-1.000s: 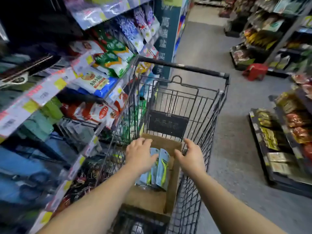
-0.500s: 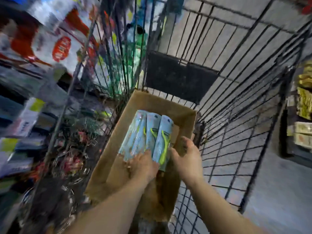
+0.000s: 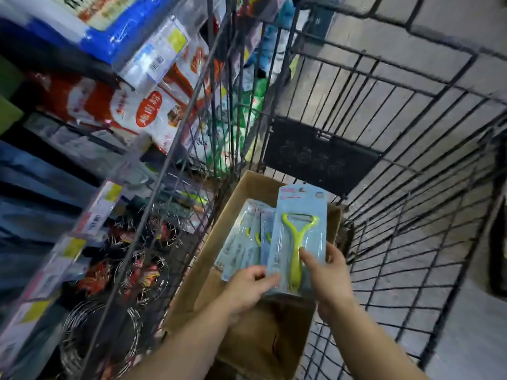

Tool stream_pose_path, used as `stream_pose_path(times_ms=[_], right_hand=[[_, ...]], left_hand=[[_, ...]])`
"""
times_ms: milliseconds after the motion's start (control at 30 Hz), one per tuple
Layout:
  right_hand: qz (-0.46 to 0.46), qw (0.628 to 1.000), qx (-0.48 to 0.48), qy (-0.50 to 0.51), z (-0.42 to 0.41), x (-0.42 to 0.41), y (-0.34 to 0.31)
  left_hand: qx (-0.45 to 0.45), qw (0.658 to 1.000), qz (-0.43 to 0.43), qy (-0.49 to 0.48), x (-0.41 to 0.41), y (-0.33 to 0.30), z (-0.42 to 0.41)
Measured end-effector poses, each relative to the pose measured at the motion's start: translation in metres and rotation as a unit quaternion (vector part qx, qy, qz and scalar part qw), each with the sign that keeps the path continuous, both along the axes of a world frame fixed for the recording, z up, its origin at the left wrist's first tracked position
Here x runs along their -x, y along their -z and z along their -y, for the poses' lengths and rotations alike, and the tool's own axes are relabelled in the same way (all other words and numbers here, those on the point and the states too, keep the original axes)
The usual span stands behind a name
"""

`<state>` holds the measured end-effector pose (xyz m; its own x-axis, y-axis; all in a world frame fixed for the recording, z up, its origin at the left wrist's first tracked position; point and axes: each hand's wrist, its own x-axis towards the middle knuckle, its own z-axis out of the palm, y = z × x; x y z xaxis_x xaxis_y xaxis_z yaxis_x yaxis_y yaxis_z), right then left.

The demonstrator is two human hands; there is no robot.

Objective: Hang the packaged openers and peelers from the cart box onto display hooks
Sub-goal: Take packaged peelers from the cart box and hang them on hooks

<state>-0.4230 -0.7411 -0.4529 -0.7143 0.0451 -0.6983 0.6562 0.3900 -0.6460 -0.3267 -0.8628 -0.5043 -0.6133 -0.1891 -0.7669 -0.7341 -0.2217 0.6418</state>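
Store shelving flanks the wire cart [image 3: 411,160]. Over the cardboard box's [image 3: 208,259] right edge, right hand [image 3: 327,272] and left hand [image 3: 251,283] pinch a carded peeler [image 3: 299,237] by its lower corners; it looks light, stiff and slick, best held by the card's edges.

A: Left side, upper shelf?
B: One blue-and-white bag [image 3: 90,26]; below it, red-and-white bags [image 3: 115,105] lying stacked. Clear price-tag strips [image 3: 153,56] with yellow and white labels along the shelf edges.
A: Lower down?
B: Wire racks [image 3: 137,270] holding small red-wrapped items, blurred; a lower price strip [image 3: 98,207] tilted across them.
A: Seen through the wire mesh?
B: Green-and-white packets [image 3: 233,127], blurred; print unreadable.
A: Underfoot?
B: Grey floor [image 3: 466,338], right side and ahead.
A: Far right edge?
B: One dark shape [image 3: 499,242], cut off; cannot tell what.
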Motion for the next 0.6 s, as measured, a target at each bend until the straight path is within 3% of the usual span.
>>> stream_pose_path(times_ms=[67, 167, 267, 333, 433, 500, 600], right_hand=[[-0.033, 0.999, -0.014, 0.031, -0.004, 0.004, 0.002], [-0.042, 0.997, -0.022, 0.054, -0.015, 0.009, 0.007], [-0.031, 0.997, -0.022, 0.069, -0.024, 0.01, 0.017], [-0.02, 0.997, -0.017, 0.076, -0.025, 0.008, 0.02], [-0.017, 0.998, -0.03, 0.059, -0.025, 0.008, 0.023], [-0.018, 0.997, -0.036, 0.059, -0.025, 0.01, 0.022], [-0.018, 0.997, -0.039, 0.062, -0.025, 0.008, 0.015]], left_hand=[[-0.001, 0.998, 0.014, -0.055, 0.009, 0.012, 0.001], [0.086, 0.99, 0.091, -0.067, 0.02, 0.047, 0.002], [0.22, 0.963, 0.144, 0.051, 0.027, 0.075, -0.001], [0.324, 0.922, 0.164, 0.135, 0.031, 0.087, -0.007], [0.402, 0.88, 0.177, 0.179, 0.033, 0.093, -0.014], [0.399, 0.885, 0.17, 0.171, 0.031, 0.093, -0.012], [0.314, 0.937, 0.133, 0.076, 0.026, 0.083, 0.0]])
